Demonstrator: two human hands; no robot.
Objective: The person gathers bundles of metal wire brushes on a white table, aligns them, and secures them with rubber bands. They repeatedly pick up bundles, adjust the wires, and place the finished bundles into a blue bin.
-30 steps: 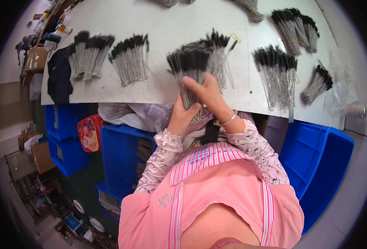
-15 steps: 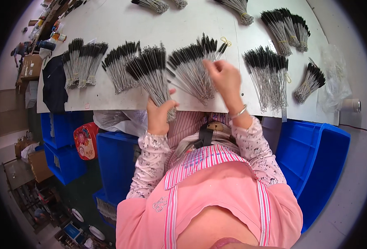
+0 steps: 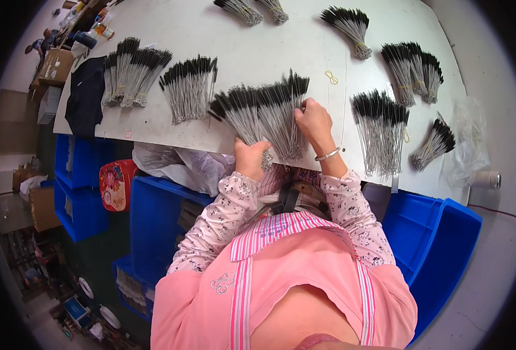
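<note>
At the table's point(image 3: 223, 41) near edge, the left hand point(image 3: 251, 158) now clamps the wire brush bundle point(image 3: 264, 114) by its stems, fanned flat instead of lifted; the right hand point(image 3: 313, 119), fingers curled, has shifted onto its bristle end, so sorting continues

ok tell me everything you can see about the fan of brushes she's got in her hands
The fan of brushes is a spread bunch of thin, silvery wire-like stems with black bristle tips. It lies flat on the white table near its front edge, tips pointing away from the person. The left hand grips the gathered stem ends; the right hand rests on the fan's right side.
</note>
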